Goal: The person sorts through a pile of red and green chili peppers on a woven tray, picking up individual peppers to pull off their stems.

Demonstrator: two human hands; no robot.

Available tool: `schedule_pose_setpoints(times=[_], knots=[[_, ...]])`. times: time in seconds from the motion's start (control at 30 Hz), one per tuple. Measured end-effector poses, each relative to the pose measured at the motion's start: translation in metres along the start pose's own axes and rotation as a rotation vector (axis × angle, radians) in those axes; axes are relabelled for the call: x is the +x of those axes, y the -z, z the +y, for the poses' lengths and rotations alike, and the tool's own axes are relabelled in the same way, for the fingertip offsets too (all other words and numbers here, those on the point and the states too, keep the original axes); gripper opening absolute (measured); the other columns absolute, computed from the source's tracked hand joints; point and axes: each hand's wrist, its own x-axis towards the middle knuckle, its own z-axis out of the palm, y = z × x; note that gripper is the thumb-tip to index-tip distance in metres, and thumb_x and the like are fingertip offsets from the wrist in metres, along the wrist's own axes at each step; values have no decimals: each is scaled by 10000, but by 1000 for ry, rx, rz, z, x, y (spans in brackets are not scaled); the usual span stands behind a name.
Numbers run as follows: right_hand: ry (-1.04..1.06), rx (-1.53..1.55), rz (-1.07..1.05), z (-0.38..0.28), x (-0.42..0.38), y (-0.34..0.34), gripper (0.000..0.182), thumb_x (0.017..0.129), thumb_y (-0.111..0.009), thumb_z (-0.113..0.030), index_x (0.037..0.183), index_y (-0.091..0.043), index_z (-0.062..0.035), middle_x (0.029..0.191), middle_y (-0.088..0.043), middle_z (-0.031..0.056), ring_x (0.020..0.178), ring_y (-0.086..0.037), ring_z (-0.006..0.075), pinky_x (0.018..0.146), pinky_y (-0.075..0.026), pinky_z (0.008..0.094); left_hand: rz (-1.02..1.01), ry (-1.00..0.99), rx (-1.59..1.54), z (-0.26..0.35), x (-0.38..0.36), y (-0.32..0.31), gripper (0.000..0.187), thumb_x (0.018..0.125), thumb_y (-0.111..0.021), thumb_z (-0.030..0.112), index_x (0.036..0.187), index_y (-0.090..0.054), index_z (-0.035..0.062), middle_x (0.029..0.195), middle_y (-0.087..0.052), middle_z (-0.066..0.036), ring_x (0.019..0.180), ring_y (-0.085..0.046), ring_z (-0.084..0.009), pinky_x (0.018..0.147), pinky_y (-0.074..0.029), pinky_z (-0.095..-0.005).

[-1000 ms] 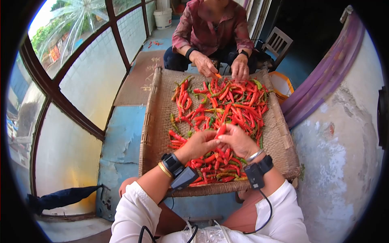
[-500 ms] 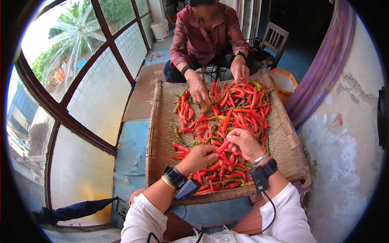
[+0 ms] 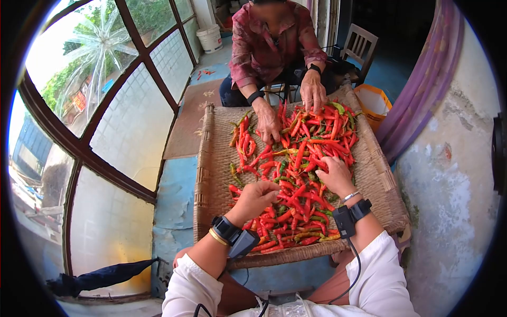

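Red peppers (image 3: 303, 198), with some green and yellowish ones, lie heaped on a woven tray (image 3: 216, 142). Over the near left part of the heap is my left hand (image 3: 255, 199), its thumb and fingers pinched together; whatever it may hold is too small to make out. My right hand (image 3: 336, 177) reaches down onto the right side of the heap, thumb and fingers apart, touching or just above the peppers.
Across the tray sits a person (image 3: 274, 47) with both hands on the far peppers. A wooden chair (image 3: 361, 47), an orange-edged box (image 3: 373, 103) and a purple curtain (image 3: 422, 90) are at the right. A white bucket (image 3: 210, 39) and a dark umbrella (image 3: 108, 276) are at the left.
My hands have moved apart, my right hand up and to the right. The red pepper between them is no longer seen there. The other person's left-side hand shifted slightly right and down.
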Motion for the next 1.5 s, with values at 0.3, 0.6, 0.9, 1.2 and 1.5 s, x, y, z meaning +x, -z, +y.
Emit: schedule_pose_setpoints(times=[0.3,0.6,0.9,1.2,1.5], knots=[[45,-147,-101,4,-2,-15,348,735,-621,-195,1063,-528,-125,899,-573,148,873,-547,329,760,-450,415,-91,64,-152,-9,5,-14,200,848,-545,115,995,-570,-18,718,-567,-1,621,-527,-61,572,-453,-210],[146,122,16,-39,-10,-6,189,777,-558,-263,835,-593,-86,698,-591,154,679,-581,330,588,-456,424,49,14,-98,-17,7,-20,251,852,-544,117,1069,-548,-10,786,-570,17,685,-520,-46,611,-453,-194],[352,331,-356,-65,-29,-7,195,775,-596,-230,801,-588,-36,670,-577,163,620,-580,297,559,-436,358,-148,2,-422,-12,7,-16,153,875,-526,155,951,-578,33,806,-584,15,699,-536,-46,628,-454,-187],[146,499,-351,-38,-14,-6,214,743,-632,-178,890,-624,-23,690,-621,75,635,-588,126,592,-460,269,153,27,-552,-2,11,8,156,877,-521,194,844,-580,54,703,-579,6,603,-520,-54,551,-434,-186],[196,-31,-283,-27,-15,-20,195,706,-649,-201,837,-623,-59,789,-621,123,794,-592,286,707,-461,380,520,111,-639,-13,20,36,494,867,-514,123,1285,-285,-9,872,-579,-47,659,-542,-86,560,-451,-201]])
